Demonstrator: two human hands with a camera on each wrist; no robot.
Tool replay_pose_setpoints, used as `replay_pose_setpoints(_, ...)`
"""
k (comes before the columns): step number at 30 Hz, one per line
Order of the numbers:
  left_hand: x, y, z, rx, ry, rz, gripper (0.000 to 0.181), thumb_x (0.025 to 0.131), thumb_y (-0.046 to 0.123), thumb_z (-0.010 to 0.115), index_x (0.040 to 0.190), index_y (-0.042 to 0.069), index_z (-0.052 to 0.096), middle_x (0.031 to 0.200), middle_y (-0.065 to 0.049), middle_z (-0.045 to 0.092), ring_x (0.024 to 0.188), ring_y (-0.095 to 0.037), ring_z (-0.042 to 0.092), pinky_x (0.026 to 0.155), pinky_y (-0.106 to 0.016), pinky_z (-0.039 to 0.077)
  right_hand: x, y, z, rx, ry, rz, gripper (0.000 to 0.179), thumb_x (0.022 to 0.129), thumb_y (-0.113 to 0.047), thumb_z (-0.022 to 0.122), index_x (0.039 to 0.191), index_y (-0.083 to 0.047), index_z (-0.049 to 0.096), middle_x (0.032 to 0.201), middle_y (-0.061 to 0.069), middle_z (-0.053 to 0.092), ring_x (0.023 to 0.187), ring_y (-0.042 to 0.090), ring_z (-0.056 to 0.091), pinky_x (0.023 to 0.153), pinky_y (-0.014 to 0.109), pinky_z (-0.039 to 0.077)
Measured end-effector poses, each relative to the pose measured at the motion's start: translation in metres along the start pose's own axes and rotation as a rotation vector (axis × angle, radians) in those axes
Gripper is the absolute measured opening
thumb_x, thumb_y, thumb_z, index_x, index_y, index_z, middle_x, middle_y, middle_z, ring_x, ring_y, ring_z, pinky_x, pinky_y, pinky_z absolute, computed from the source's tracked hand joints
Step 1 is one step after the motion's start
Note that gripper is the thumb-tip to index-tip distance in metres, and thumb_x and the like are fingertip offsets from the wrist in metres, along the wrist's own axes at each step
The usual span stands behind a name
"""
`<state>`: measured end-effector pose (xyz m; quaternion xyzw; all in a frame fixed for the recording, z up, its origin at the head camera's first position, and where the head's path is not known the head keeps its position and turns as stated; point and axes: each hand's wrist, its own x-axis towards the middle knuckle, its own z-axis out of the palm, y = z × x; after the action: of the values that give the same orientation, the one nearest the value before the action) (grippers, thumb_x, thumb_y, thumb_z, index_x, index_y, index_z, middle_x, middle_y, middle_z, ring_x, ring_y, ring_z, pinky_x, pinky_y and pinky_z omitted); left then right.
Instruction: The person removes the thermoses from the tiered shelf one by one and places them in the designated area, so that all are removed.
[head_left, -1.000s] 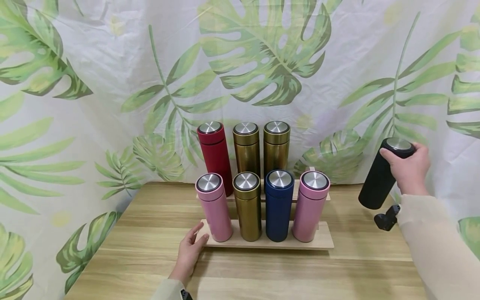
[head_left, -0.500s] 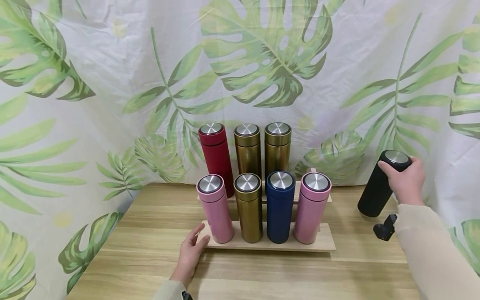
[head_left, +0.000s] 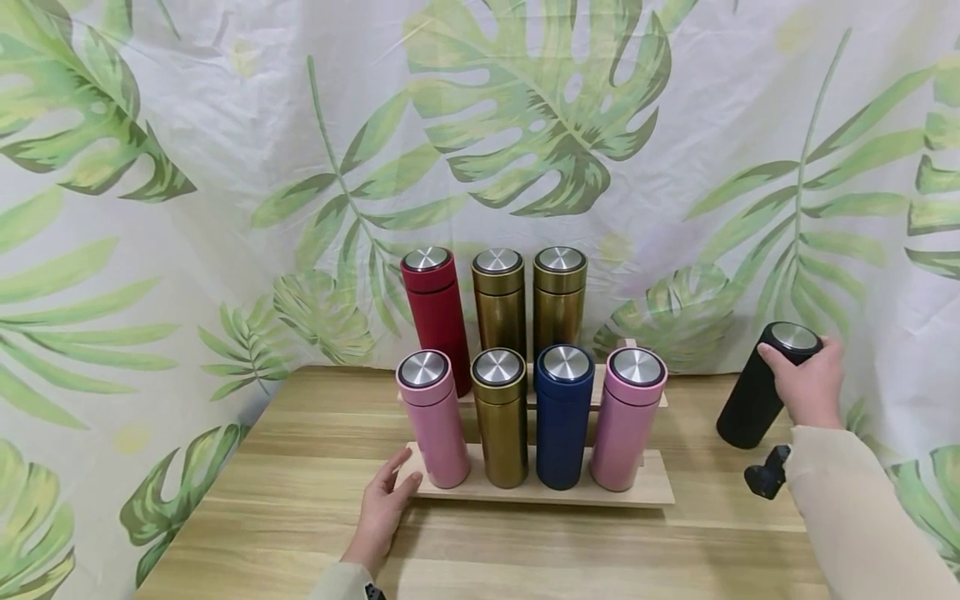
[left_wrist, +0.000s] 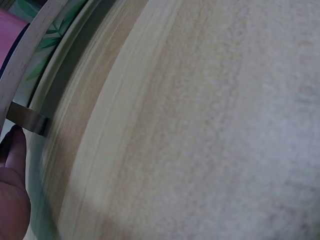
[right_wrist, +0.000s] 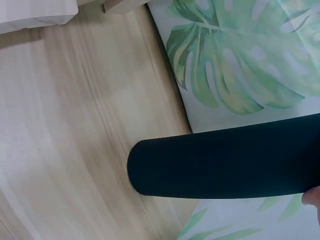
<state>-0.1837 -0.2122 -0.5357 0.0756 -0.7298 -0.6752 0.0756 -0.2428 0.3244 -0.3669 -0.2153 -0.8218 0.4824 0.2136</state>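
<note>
Bottle (head_left: 752, 400) at right, black, is gripped by the right hand (head_left: 812, 383); left hand (head_left: 379, 510) (grasping or not, I cannot tell) touches near shelf (head_left: 657, 483) at left.

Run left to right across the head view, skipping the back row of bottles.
Left hand → first pink bottle → gold bottle → navy bottle → second pink bottle → black bottle, gripped by the right hand.

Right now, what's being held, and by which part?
The black bottle, gripped at its lid end by the right hand. The left hand touches the left end of the front shelf; whether it grips cannot be told.
</note>
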Motion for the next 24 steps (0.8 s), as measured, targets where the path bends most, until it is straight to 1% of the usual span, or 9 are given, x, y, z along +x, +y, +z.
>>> replay_pose_setpoints(3,-0.001,-0.001,0.0,0.002,0.01,0.029,0.052,0.084,0.016,0.068,0.131,0.003,0.05,0.139,-0.019,0.043,0.1,-0.004,0.056,0.077,-0.014,0.05,0.0,0.0,-0.001,-0.014,-0.008,0.013,0.077,0.085,-0.034,0.059,0.138,0.003,0.016,0.137,0.032,0.032,0.125,0.043,0.033,0.106,0.049,0.027)
replay_pose_setpoints(5,-0.001,-0.001,0.001,0.001,0.011,0.009,0.053,0.084,0.017,0.068,0.132,0.005,0.05,0.14,-0.017,0.043,0.103,-0.007,0.056,0.077,-0.014,0.05,0.002,-0.003,-0.002,-0.037,-0.02,0.028,0.08,0.085,-0.036,0.059,0.138,0.005,0.015,0.138,0.034,0.031,0.125,0.044,0.032,0.106,0.05,0.027)
replay_pose_setpoints(7,0.0,-0.001,0.002,0.012,0.013,-0.032,0.054,0.084,0.016,0.068,0.133,0.006,0.048,0.141,-0.015,0.042,0.108,-0.013,0.054,0.079,-0.015,0.049,0.005,-0.007,-0.004,-0.059,-0.032,0.035,0.083,0.084,-0.037,0.059,0.14,0.006,0.013,0.138,0.034,0.029,0.126,0.045,0.03,0.106,0.051,0.027)
replay_pose_setpoints(9,0.001,-0.001,0.002,0.016,0.013,-0.058,0.054,0.085,0.014,0.066,0.135,0.006,0.046,0.143,-0.015,0.04,0.115,-0.021,0.051,0.081,-0.015,0.049,0.008,-0.013,-0.007,-0.069,-0.05,0.025,0.087,0.085,-0.038,0.059,0.141,0.006,0.01,0.141,0.034,0.026,0.128,0.045,0.027,0.106,0.052,0.026)
replay_pose_setpoints(11,0.002,-0.001,0.002,0.008,0.016,-0.078,0.053,0.086,0.012,0.065,0.135,0.006,0.046,0.143,-0.013,0.039,0.12,-0.025,0.047,0.082,-0.014,0.048,0.011,-0.021,-0.011,-0.073,-0.063,-0.001,0.089,0.086,-0.04,0.057,0.143,0.006,0.007,0.144,0.033,0.02,0.131,0.045,0.022,0.108,0.053,0.023)
replay_pose_setpoints(13,0.002,0.0,0.002,0.002,0.017,-0.082,0.053,0.087,0.011,0.064,0.136,0.006,0.045,0.143,-0.014,0.039,0.118,-0.022,0.049,0.081,-0.014,0.048,0.013,-0.032,-0.016,-0.063,-0.077,-0.03,0.091,0.087,-0.042,0.056,0.144,0.005,0.002,0.147,0.031,0.013,0.134,0.045,0.016,0.109,0.053,0.02)
replay_pose_setpoints(15,0.001,0.001,0.001,-0.011,0.01,-0.081,0.053,0.087,0.011,0.063,0.136,0.006,0.045,0.143,-0.015,0.039,0.11,-0.013,0.053,0.08,-0.014,0.048,0.015,-0.044,-0.021,-0.051,-0.09,-0.05,0.093,0.088,-0.044,0.053,0.144,0.005,-0.001,0.149,0.03,0.007,0.136,0.045,0.01,0.11,0.054,0.016)
replay_pose_setpoints(19,0.001,0.002,0.001,-0.041,-0.005,-0.086,0.052,0.088,0.009,0.062,0.137,0.005,0.043,0.139,-0.021,0.042,0.093,0.002,0.055,0.078,-0.015,0.05,0.014,-0.07,-0.028,-0.014,-0.111,-0.087,0.09,0.089,-0.047,0.05,0.145,0.003,0.001,0.15,0.027,0.006,0.137,0.042,0.009,0.11,0.055,0.015)
replay_pose_setpoints(24,0.0,0.001,0.002,-0.035,-0.008,-0.092,0.053,0.089,0.01,0.061,0.138,0.006,0.042,0.139,-0.02,0.043,0.092,0.005,0.054,0.078,-0.014,0.049,0.01,-0.096,-0.028,0.054,-0.152,-0.119,0.091,0.087,-0.052,0.05,0.147,-0.004,0.001,0.154,0.019,0.003,0.14,0.034,0.007,0.113,0.049,0.015)
